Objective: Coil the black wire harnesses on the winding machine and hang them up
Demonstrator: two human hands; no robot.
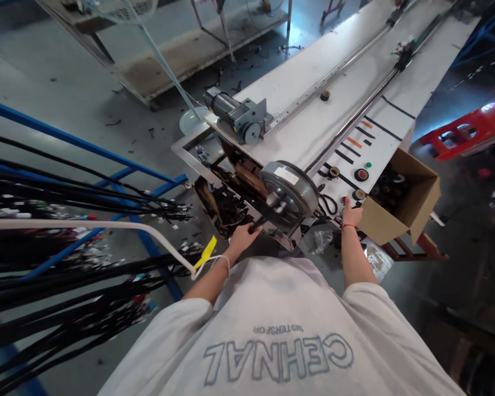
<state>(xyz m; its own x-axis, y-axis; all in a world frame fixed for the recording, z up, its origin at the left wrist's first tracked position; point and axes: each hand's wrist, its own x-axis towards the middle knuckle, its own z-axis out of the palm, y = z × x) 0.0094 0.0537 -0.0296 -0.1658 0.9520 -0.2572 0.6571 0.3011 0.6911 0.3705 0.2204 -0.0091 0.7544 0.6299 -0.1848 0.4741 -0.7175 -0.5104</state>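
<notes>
My left hand (pixel 244 237) is closed around the end of a black bar (pixel 260 221) that slants up toward the hub of a large grey wheel (pixel 291 187). The wheel stands at the near end of a long white workbench (pixel 289 137). My right hand (pixel 352 214) is at the bench's front edge, thumb up beside a small red knob-like part (pixel 344 200). Its fingers are curled and partly hidden, with something dark at them that I cannot make out. Just beyond it lies a tape roll (pixel 359 194), and a black cord loop (pixel 329 204) is to its left.
A cardboard box (pixel 400 212) of dark rolls adjoins the bench at right. A red button (pixel 361 174) and another tape roll (pixel 333 172) are on the bench top. A motor (pixel 233 113) sits at its far left corner. Blue racks (pixel 86 127) hung with black cables fill the left.
</notes>
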